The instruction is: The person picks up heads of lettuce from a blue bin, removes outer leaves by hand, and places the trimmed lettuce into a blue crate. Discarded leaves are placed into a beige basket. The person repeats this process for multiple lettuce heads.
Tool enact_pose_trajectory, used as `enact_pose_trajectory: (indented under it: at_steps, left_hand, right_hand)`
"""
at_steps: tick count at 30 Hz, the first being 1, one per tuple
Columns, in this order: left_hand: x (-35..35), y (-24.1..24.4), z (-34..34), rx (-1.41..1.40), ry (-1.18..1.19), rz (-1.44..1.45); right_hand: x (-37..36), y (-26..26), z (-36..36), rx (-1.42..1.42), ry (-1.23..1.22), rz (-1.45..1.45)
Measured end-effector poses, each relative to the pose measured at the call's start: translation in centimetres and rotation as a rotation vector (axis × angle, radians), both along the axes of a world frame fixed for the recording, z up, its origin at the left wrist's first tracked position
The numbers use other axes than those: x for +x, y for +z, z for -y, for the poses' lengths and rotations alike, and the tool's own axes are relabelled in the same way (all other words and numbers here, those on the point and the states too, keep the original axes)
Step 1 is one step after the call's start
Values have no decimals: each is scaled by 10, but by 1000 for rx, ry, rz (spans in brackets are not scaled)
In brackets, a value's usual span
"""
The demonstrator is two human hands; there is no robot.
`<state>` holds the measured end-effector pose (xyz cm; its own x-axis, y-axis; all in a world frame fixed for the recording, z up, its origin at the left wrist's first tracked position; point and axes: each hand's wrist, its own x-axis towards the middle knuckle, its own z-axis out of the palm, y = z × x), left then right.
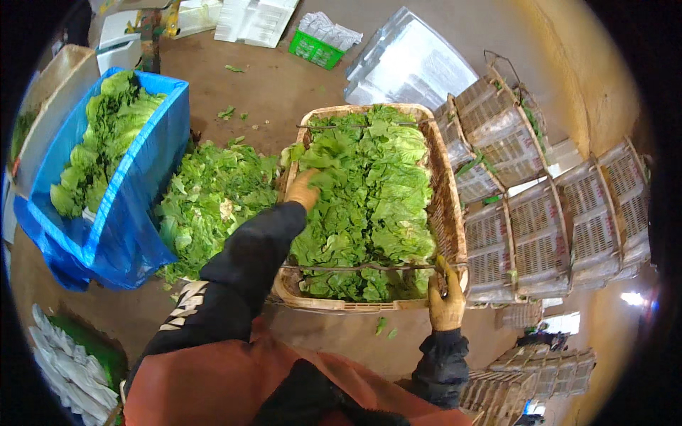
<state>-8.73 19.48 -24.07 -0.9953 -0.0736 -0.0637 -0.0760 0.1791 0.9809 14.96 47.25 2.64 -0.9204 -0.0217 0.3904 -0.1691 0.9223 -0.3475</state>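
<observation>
A plastic crate (pixel 448 213) stands in front of me, packed with rows of green leafy lettuce (pixel 397 183). Metal wire handles cross it near both ends. My left hand (pixel 303 190), in a yellowish glove, is over the crate's left rim among blurred leaves; its fingertips are partly hidden, so a grip cannot be made out. At the near right corner, my right hand (pixel 447 301), gloved alike, has thumb and forefinger apart beside the wire handle (pixel 367 267). Left of the crate, a heap of loose lettuce leaves (pixel 224 197) lies on the floor.
A box lined with blue plastic (pixel 141 141), holding lettuce, stands at the left. Stacked slatted crates (pixel 538 229) line the right side. Beyond are a wrapped pale stack (pixel 413 64) and a green basket (pixel 315 49). Scattered leaves lie on the brown floor (pixel 213 80).
</observation>
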Motion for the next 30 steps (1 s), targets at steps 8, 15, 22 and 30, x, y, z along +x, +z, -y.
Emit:
enact_pose_trajectory:
  at_steps: [8,15,22,30]
  left_hand:
    - [50,-22,181,1052,153,181]
    - [90,-121,292,524,236,569]
    - [140,-181,270,-1027,-235,436]
    - [93,-192,219,-804,-985,445]
  right_hand:
    - [-41,-37,59,-52,-12,226]
    - [-82,-58,80,400,-79,741]
    - [-62,-75,107,471,-214,664]
    - [60,-57,138,308,-637,503]
